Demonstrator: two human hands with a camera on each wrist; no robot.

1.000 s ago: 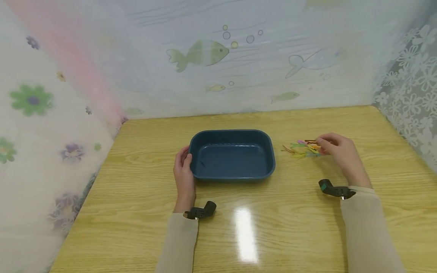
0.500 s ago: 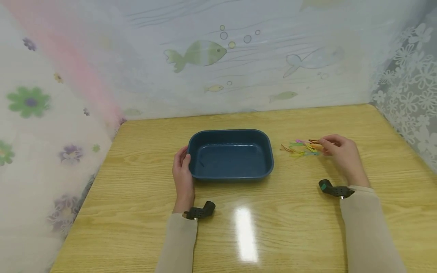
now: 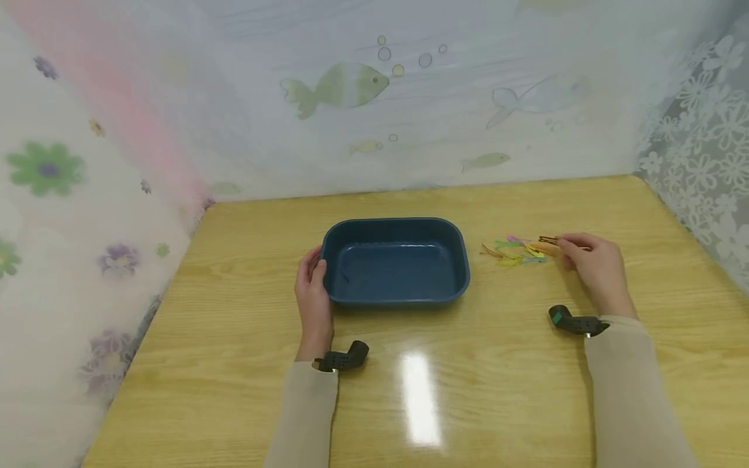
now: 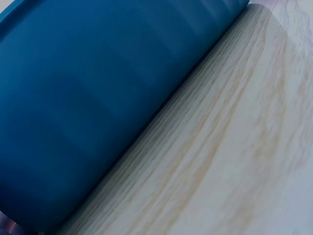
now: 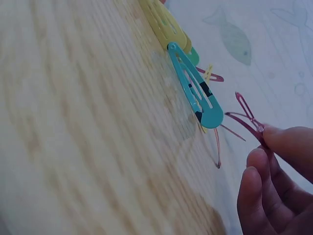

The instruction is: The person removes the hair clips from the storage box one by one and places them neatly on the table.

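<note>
My left hand (image 3: 314, 296) grips the left end of a dark blue rectangular basin (image 3: 398, 303), thumb at the rim and fingers around the outer side. In the left wrist view, the basin's smooth outer wall (image 4: 107, 88) stands on the table. On the right, my right hand (image 3: 598, 266) pinches a dark red snap hair clip (image 5: 252, 129) between thumb and fingers. Left of that hand lies a loose pile of colourful hair clips (image 3: 515, 261). Closest in the right wrist view is a turquoise clip (image 5: 213, 118) with dark patches, beside a yellow clip (image 5: 161, 27).
The wooden table (image 3: 468, 390) spreads out on all sides of the basin. Behind it hangs a pale sheet (image 3: 445, 117) printed with fish. A flowered sheet (image 3: 105, 214) borders the left, and a lacy flower-patterned one (image 3: 702, 143) the right.
My right hand has drawn a little to the right, pulling the dark red hair clip away from the pile. My left hand keeps its hold on the basin.
</note>
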